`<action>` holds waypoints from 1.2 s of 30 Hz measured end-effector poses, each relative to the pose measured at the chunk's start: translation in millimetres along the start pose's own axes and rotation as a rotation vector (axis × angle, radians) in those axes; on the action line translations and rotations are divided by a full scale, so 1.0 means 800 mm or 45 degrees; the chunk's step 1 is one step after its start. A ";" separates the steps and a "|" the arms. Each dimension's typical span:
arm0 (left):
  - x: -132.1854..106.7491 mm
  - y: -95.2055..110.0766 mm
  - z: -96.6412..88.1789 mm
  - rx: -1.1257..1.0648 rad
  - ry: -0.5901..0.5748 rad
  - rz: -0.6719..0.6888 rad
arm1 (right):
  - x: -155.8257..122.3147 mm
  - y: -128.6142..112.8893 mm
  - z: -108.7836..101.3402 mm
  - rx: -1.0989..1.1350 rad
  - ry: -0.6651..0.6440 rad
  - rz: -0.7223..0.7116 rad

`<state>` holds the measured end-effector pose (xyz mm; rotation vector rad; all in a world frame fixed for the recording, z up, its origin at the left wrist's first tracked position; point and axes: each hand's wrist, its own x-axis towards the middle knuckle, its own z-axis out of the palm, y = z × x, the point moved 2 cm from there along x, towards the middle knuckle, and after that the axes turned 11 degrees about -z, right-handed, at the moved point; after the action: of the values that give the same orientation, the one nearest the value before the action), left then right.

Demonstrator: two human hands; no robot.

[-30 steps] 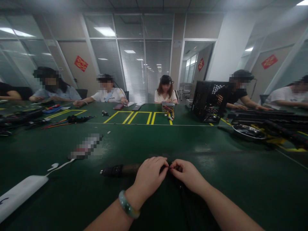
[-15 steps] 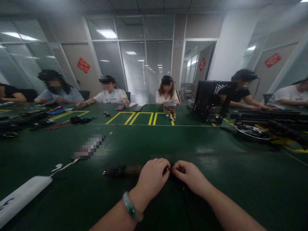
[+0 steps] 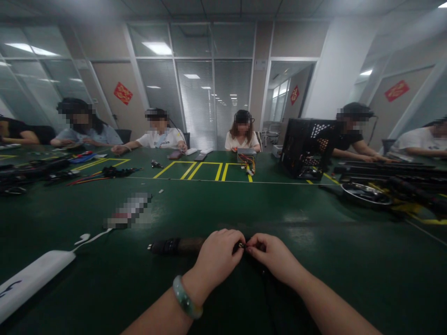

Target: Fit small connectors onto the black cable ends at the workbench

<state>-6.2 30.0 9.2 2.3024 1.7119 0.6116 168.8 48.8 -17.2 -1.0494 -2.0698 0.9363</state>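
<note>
A dark cylindrical tool (image 3: 188, 246) with a brown body, a black collar and a small metal tip lies along the green table, its tip to the left. It resembles an electric screwdriver. My left hand (image 3: 220, 253) is closed over its right end, a green bangle (image 3: 186, 298) on that wrist. A small brass-coloured glint shows by the left fingertips. My right hand (image 3: 270, 253) pinches just beside them at the tool's end; what it holds is too small and dark to name. A dark cord (image 3: 268, 291) runs faintly down below the right hand.
To the left a white power strip (image 3: 38, 279) and a blurred phone-like object (image 3: 129, 211) lie on the green table (image 3: 223, 204). A black computer case (image 3: 303, 149) stands at the back right, near a metal bowl (image 3: 365, 194). Several people sit across the table.
Both hands have shifted very slightly left in view, staying fingertip to fingertip at the tool's end. The brass glint shows slightly more clearly. The tool stays in place on the table.
</note>
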 end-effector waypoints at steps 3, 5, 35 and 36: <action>-0.001 -0.001 0.002 0.023 0.021 -0.018 | 0.000 0.000 0.001 -0.016 0.024 -0.014; -0.001 -0.001 0.004 0.023 0.028 -0.010 | 0.000 -0.002 0.002 -0.037 0.044 -0.042; 0.000 -0.002 0.007 -0.001 0.018 0.035 | 0.001 -0.009 0.000 -0.242 0.059 -0.099; 0.000 -0.002 0.007 -0.010 0.017 0.043 | 0.001 -0.011 -0.001 -0.265 0.057 -0.117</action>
<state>-5.4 30.8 3.6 2.3313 1.6762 0.6403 165.8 45.8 -9.8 -1.0596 -2.1932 0.6574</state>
